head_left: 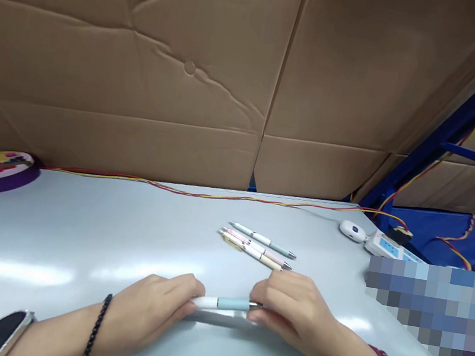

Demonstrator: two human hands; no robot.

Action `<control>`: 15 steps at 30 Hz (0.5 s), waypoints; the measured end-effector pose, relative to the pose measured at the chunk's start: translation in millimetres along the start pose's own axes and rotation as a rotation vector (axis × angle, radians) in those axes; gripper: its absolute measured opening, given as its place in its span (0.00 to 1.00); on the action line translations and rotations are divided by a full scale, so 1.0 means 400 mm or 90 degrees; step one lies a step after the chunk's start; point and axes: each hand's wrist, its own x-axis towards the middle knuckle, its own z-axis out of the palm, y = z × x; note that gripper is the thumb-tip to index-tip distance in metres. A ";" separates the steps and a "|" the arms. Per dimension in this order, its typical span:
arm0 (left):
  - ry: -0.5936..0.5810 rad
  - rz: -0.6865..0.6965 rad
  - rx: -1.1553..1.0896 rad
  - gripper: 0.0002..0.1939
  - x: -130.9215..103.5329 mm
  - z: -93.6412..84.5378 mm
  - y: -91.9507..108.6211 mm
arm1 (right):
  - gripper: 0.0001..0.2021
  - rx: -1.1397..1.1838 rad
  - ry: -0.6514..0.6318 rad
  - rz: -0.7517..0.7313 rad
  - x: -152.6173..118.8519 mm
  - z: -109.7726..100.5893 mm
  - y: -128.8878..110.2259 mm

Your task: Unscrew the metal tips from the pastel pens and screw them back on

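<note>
A white pen with a light blue grip (232, 304) is held level just above the pale table (75, 236). My left hand (153, 309) is closed around its white end, hiding that part. At the silver tip end, the fingers of my right hand (295, 310) pinch the pen. Beyond my right hand lie three similar pens side by side: one with a grey-green grip (283, 249), one with a pink grip (274, 257) and one with a yellow grip (268, 261).
Cardboard (165, 88) stands upright along the back edge, with a red and yellow wire (199, 194) before it. On the left sits a purple round box (2, 180). A power strip (389, 246) and a white plug-in device (352, 230) lie at right, near a blue metal frame (433, 140).
</note>
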 end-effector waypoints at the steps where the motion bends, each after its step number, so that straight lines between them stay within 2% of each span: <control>1: 0.003 0.001 0.001 0.12 0.001 0.001 -0.001 | 0.11 0.028 -0.003 0.024 -0.001 0.005 -0.003; 2: 0.005 0.001 0.002 0.11 0.001 0.001 -0.002 | 0.11 0.076 -0.005 0.064 -0.002 0.011 -0.007; 5: 0.007 -0.001 0.003 0.09 0.002 -0.002 -0.002 | 0.19 0.311 -0.018 0.248 0.001 0.028 -0.032; 9: -0.003 0.024 -0.036 0.09 -0.004 -0.013 0.014 | 0.08 0.541 -0.006 0.446 0.013 0.038 -0.068; 12: -0.014 0.136 -0.069 0.19 -0.005 -0.019 0.033 | 0.11 0.682 0.028 0.533 0.019 0.038 -0.073; 15: -0.027 0.211 -0.041 0.23 0.000 -0.013 0.041 | 0.13 0.773 0.031 0.563 0.020 0.039 -0.065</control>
